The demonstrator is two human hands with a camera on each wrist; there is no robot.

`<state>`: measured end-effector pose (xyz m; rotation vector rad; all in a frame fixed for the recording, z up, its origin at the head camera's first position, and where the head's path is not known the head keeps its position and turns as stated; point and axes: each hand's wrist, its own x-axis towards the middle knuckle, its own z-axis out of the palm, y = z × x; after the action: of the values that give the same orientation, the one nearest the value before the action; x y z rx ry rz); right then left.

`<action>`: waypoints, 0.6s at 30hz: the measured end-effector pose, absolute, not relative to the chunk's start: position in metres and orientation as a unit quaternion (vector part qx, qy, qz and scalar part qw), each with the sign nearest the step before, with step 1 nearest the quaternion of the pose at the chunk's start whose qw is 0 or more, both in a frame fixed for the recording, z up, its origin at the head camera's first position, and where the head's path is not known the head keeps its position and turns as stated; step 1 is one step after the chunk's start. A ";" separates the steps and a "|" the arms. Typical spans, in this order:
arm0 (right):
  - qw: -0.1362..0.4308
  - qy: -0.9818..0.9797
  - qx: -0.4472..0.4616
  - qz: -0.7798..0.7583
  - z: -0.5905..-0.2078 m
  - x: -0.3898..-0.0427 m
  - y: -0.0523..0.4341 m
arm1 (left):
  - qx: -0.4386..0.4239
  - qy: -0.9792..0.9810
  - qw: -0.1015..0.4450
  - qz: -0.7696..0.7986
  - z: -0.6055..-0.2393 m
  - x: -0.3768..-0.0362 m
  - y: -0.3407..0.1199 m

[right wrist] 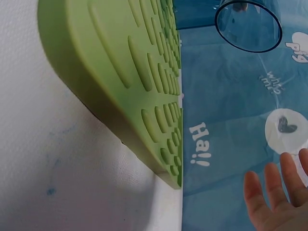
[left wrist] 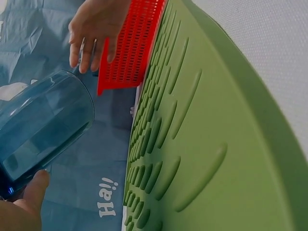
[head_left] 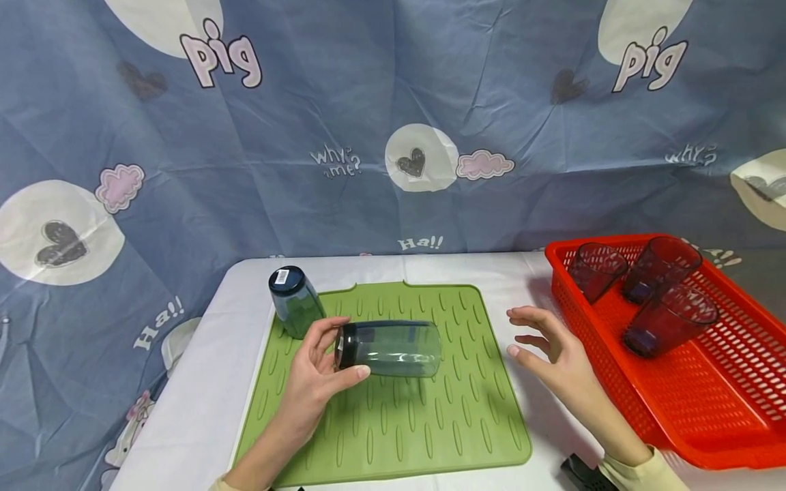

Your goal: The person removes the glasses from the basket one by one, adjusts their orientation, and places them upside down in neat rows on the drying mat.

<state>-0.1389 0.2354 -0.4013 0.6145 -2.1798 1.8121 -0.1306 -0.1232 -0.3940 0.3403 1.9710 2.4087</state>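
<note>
My left hand point(head_left: 313, 372) grips a blue-tinted drinking glass point(head_left: 393, 349) by its thick dark base. The glass lies on its side in the air over the green ridged drying mat point(head_left: 399, 429), its mouth facing right. In the left wrist view the thumb presses the glass point(left wrist: 48, 113) near its base. My right hand point(head_left: 555, 351) hovers between the mat and the red basket, fingers spread and loosely bent, holding nothing. A second blue glass point(head_left: 297, 307) stands upside down on the mat's back left corner, a white label on its base.
A red plastic basket point(head_left: 604, 361) stands at the right, with several glasses inside, among them one glass point(head_left: 666, 320) leaning at an angle. White cloth point(head_left: 190, 395) covers the table. A blue printed curtain point(head_left: 368, 82) hangs behind it.
</note>
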 end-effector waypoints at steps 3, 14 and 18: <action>0.120 -0.749 0.208 0.617 -0.401 -0.140 0.236 | 0.101 0.630 -0.001 0.770 -0.393 -0.132 -0.124; 0.126 -0.760 0.204 0.604 -0.402 -0.139 0.235 | 0.102 0.628 -0.031 0.771 -0.389 -0.135 -0.128; 0.129 -0.760 0.206 0.603 -0.403 -0.139 0.235 | 0.099 0.632 -0.046 0.767 -0.389 -0.136 -0.131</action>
<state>-0.1395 0.2354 -0.4026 0.5991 -2.2094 1.7537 -0.1363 -0.1311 -0.3888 0.3206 2.0451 2.4841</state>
